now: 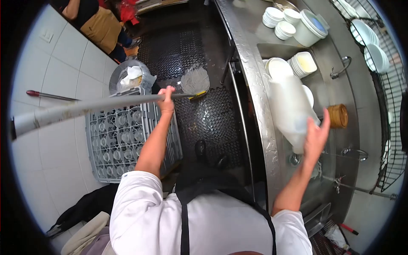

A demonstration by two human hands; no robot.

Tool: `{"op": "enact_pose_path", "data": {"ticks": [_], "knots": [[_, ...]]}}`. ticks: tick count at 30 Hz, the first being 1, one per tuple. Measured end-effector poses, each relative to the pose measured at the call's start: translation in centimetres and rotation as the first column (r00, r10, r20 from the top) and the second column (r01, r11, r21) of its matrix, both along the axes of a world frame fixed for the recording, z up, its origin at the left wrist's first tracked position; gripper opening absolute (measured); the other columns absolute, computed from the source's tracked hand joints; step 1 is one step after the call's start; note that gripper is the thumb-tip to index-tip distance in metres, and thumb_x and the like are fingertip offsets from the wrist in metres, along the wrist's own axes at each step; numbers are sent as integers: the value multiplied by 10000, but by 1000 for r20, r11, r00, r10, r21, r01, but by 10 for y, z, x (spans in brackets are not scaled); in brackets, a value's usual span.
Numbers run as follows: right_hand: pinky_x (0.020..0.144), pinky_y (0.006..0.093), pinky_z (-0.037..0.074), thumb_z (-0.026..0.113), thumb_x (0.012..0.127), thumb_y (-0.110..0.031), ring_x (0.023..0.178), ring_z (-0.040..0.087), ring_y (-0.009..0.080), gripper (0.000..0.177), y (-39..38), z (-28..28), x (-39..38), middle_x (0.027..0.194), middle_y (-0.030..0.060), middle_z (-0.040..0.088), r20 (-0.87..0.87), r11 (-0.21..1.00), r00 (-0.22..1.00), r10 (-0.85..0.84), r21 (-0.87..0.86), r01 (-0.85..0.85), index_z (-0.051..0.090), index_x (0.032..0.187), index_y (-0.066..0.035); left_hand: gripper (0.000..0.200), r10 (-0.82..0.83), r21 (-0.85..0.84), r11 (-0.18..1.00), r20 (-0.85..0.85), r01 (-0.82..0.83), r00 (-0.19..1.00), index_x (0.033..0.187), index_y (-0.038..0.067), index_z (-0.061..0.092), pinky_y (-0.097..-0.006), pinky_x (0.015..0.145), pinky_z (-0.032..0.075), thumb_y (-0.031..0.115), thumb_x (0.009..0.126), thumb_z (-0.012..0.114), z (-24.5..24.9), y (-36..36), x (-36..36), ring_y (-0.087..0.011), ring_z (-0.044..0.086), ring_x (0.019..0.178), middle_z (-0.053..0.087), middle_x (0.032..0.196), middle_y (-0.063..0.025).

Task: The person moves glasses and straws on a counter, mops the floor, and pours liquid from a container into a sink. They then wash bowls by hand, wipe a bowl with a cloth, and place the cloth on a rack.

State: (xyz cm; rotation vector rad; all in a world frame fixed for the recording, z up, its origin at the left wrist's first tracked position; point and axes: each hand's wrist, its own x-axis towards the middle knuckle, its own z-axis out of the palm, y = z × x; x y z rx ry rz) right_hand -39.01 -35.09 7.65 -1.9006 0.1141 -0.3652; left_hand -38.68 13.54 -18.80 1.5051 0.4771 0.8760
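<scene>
My left hand (166, 98) is closed around the long grey handle of a mop (114, 101). The mop's stringy grey head (195, 80), with a yellow clamp, rests on the dark rubber mat. Over the sink, my right hand (315, 138) grips a large translucent white plastic bottle (291, 106) near its narrow end; both are smeared by motion. The bottle is tilted, its narrow end toward me, and partly hides white dishes (279, 70) in the sink. A brown round container (338, 116) stands just beyond my right hand.
Left of me is a stacked grey glass rack (98, 159) with several glasses, below a lined bin (127, 78). Another person (102, 29) in a tan apron stands beyond. White bowls (274, 16) and a bucket (309, 29) sit on the steel counter (250, 55). Taps (340, 70) line the sink.
</scene>
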Motion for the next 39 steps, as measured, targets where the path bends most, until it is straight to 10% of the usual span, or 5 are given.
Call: {"op": "enact_pose_path", "data": {"ticks": [4,15,19,25,39], "knots": [[901,416,433,651,826,-111,957,632,372,753,-115,-32,-58,1048,250,648,-53,669,793,-606,-574,472,255,1465,-69,397,-70,-160,984,58,79,996,591,65,427,-300,633,445,200,935,573,47,-20,-15,-125,438,536,425,555,-18],[767,414,400,620,782,-48,649,586,308,877,-268,-232,-140,711,145,617,-211,278,899,-384,-955,-106,157,1520,-152,372,-127,-24,992,31,127,991,562,57,446,-262,510,351,184,873,608,14,-64,-35,-95,430,504,487,544,-18],[762,473,433,632,722,-113,705,595,369,844,-217,-228,-116,721,175,622,-335,733,758,-559,-627,264,268,1484,-104,309,-88,-46,996,-117,83,989,597,83,518,-266,543,351,219,850,634,40,-68,-10,-85,435,559,499,573,7],[764,311,492,567,785,-33,808,611,194,523,-244,-276,-128,996,117,652,-231,641,611,-757,-79,764,495,1299,36,352,-137,-146,981,-72,125,988,595,92,477,-256,566,365,238,893,593,27,-41,22,-92,436,560,464,561,11],[955,343,449,473,772,55,1070,577,229,531,-45,-20,-47,1225,181,563,70,772,951,-302,602,201,462,1303,73,316,-198,65,977,-94,204,976,569,87,454,-279,510,344,160,829,619,21,-29,41,-88,420,528,459,546,21]]}}
